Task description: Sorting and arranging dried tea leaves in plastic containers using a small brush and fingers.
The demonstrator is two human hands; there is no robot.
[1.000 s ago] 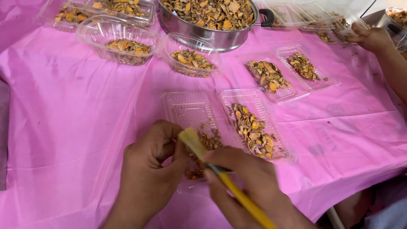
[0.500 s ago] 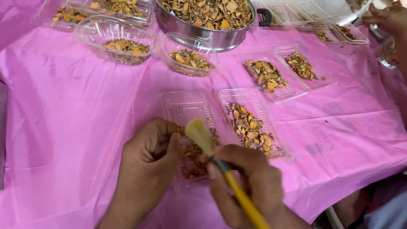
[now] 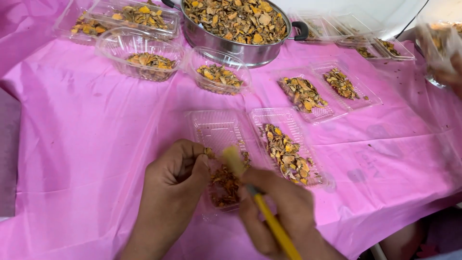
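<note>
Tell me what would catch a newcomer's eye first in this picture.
The bright pink tablecloth fills nearly the whole view. At the far edge stands a big steel pot heaped with orange-brown dried pieces, with clear plastic trays of the same pieces spread around it. Nearest the camera, the left hand pinches a piece while the right hand works a yellow-handled brush over it.

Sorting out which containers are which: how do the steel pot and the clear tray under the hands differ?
The steel pot is round, deep and opaque metal with a black handle; the clear tray is shallow, rectangular, see-through plastic. The pot is heaped full of dried orange-brown pieces; the tray's far half is bare, with pieces only at the near end. The pot stands untouched at the far side; the left hand and right hand, holding a yellow brush, work over the tray. Both sit on the pink cloth.
</note>
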